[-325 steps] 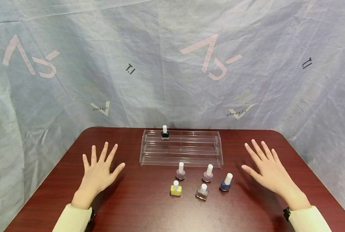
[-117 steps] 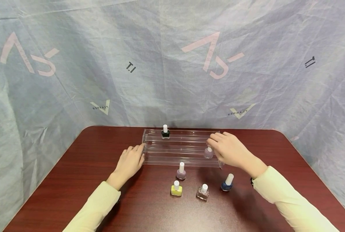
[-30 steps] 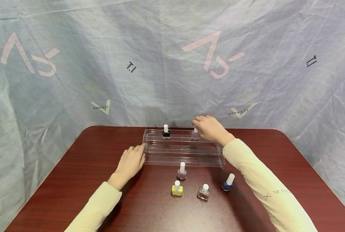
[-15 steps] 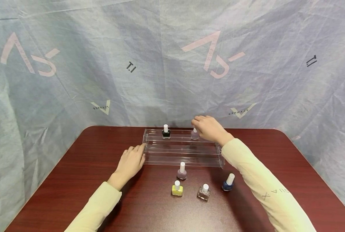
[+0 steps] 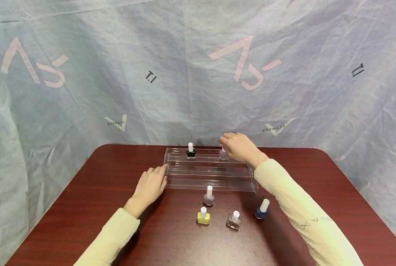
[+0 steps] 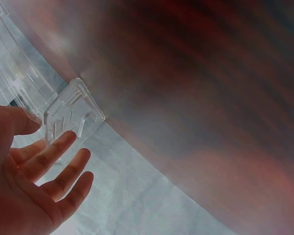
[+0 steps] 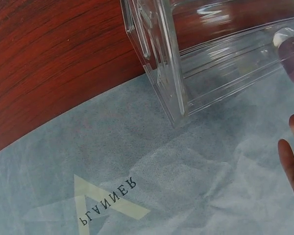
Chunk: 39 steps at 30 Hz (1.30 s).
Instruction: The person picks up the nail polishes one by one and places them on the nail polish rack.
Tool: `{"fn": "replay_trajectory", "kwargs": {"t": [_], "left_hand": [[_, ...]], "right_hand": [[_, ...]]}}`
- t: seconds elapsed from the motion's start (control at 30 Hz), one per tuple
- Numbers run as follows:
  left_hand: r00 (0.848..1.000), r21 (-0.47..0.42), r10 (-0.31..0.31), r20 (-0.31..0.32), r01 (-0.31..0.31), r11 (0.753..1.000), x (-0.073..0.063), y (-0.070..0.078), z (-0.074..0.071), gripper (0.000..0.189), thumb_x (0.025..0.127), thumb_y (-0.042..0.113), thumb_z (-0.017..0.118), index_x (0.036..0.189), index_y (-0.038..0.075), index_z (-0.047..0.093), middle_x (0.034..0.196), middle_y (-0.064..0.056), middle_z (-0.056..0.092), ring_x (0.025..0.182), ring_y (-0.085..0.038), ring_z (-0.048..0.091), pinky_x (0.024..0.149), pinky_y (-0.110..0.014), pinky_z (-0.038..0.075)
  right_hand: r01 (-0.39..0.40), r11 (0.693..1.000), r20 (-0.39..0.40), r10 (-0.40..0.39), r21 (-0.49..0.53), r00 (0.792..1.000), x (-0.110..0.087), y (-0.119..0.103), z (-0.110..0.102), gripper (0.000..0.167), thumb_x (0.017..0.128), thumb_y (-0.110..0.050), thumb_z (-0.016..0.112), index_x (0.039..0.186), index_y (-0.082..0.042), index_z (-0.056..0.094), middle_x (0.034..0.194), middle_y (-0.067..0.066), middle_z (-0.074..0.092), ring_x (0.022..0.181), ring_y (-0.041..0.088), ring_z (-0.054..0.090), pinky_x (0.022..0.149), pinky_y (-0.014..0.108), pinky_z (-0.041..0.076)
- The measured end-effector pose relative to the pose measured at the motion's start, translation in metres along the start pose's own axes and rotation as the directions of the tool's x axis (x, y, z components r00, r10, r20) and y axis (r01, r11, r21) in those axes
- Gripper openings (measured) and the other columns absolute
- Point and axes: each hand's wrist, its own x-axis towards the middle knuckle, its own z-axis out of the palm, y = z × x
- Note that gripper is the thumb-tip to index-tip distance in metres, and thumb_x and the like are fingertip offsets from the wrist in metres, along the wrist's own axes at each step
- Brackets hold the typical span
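A clear stepped display rack (image 5: 198, 181) stands at the table's back. My left hand (image 5: 149, 186) touches its left end panel with thumb and fingers nearly straight; the left wrist view shows those fingertips (image 6: 70, 137) against the panel. At the back tier, my right hand (image 5: 241, 147) pinches the cap of a light purple nail polish bottle (image 5: 223, 154), its fingertips partly hiding the cap. In the right wrist view that bottle (image 7: 293, 58) sits upright at the frame's edge. Left of it on the same tier stands a black nail polish bottle (image 5: 190, 152).
In front of the rack, on the dark red table (image 5: 171, 236), stand a mauve bottle (image 5: 209, 199), a yellow bottle (image 5: 203, 218), a glittery brown bottle (image 5: 234, 221) and a blue bottle (image 5: 261, 212). A grey printed cloth (image 5: 198, 92) hangs behind the table.
Both hands were spread on either side at first. The left hand came to the rack's left end; the right carried the light purple bottle from the table to the back tier, shifting slightly left lately.
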Motion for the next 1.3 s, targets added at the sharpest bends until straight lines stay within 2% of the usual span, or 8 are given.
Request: {"fn": "replay_trajectory", "kwargs": {"t": [0.23,0.6,0.97,1.3], "left_hand": [[1.0,0.002,-0.006,0.009,0.006,1.0,0.0,0.001,-0.001,0.041,0.088,0.018,0.055,0.126,0.006,0.05,0.11,-0.009,0.064,0.097,-0.031,0.058,0.076,-0.043,0.046],[1.0,-0.001,0.003,-0.005,-0.003,1.0,0.001,0.001,0.0,0.041,0.087,0.018,0.057,0.126,0.006,0.051,0.11,-0.009,0.064,0.096,-0.031,0.059,0.075,-0.043,0.047],[1.0,0.002,0.002,-0.005,-0.002,1.0,0.001,0.0,0.002,0.041,0.087,0.018,0.056,0.126,0.007,0.051,0.11,-0.009,0.064,0.095,-0.03,0.058,0.076,-0.043,0.046],[1.0,0.001,0.004,-0.007,-0.004,1.0,0.0,-0.001,0.002,0.041,0.086,0.018,0.057,0.126,0.007,0.051,0.109,-0.009,0.064,0.095,-0.031,0.059,0.074,-0.042,0.047]], "right_hand": [[-0.004,1.0,0.003,0.004,-0.007,1.0,0.0,-0.001,-0.001,0.011,0.09,-0.024,0.055,0.088,-0.013,0.054,0.082,0.001,0.056,0.078,0.02,0.057,0.066,0.035,0.045],[0.003,1.0,-0.022,-0.004,-0.021,1.0,-0.002,-0.001,-0.009,0.017,0.09,-0.024,0.053,0.101,-0.012,0.058,0.094,0.002,0.059,0.087,0.02,0.058,0.07,0.036,0.048],[0.033,0.999,-0.062,-0.036,-0.039,0.997,-0.008,-0.002,-0.018,0.02,0.091,-0.024,0.052,0.104,-0.01,0.058,0.095,0.003,0.058,0.087,0.02,0.057,0.068,0.035,0.046],[0.065,0.997,-0.074,-0.069,-0.049,0.995,-0.018,-0.009,-0.028,0.024,0.089,-0.024,0.056,0.108,-0.009,0.058,0.096,0.005,0.058,0.087,0.021,0.056,0.065,0.036,0.044]]}}
